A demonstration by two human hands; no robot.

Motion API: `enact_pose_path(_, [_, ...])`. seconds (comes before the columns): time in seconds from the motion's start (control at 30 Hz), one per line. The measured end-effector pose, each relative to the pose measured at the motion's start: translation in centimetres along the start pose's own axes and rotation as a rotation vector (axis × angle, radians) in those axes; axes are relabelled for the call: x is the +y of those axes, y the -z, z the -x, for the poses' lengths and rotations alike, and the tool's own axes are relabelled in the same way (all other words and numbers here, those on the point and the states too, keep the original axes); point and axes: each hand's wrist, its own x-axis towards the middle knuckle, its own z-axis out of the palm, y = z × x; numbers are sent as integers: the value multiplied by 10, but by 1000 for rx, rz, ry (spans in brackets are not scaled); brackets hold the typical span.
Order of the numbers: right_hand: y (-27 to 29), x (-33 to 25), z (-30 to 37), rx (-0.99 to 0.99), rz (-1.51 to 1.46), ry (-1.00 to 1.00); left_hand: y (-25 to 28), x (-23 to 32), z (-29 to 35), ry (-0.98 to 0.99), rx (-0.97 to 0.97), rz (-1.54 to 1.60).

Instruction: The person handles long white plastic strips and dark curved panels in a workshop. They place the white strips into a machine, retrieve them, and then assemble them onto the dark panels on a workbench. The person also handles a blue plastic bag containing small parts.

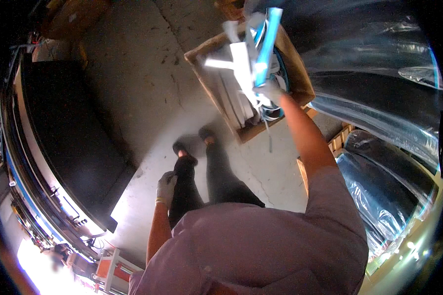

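Note:
My right hand (pixel 271 93), in a pale glove, is closed around a bundle of white and blue strips (pixel 240 64), blurred by motion. The strips stick up and fan out above a brown cardboard box (pixel 214 103). More pale strips and coiled dark and blue pieces lie inside the box, partly hidden by the bundle. My left hand (pixel 167 189), also gloved, hangs low beside my dark trouser leg. Its fingers are loosely bent, and nothing shows in them.
Dark bundles wrapped in clear plastic film (pixel 369 83) stand along the right, some beside a wooden pallet (pixel 340 139). A long machine with a black panel (pixel 74 132) runs down the left. Cracked concrete floor (pixel 147 73) lies between. A person (pixel 59 260) is at the lower left.

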Motion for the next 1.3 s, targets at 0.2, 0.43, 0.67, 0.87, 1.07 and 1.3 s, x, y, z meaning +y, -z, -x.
enact_pose_path(0.2, [5,-71,-4,-67,504,-23,18,-8,-20,-62,-8,-81])
enact_pose_path(0.43, [-60,-73,67,246,626,-321,42,-11,-48,-79,-37,-123])
enact_pose_path(0.67, [-167,57,54,11,481,15,-11,166,-120,-707,-24,-624])
enact_pose_path(0.87, [-128,30,45,213,447,-193,-139,304,-266,-755,-232,-1089])
enact_pose_path(1.07, [-128,51,-21,191,348,-414,-196,237,-344,-498,-575,-1493])
enact_pose_path(1.3, [-144,98,-69,411,340,-418,-190,269,-328,-683,-422,-1535])
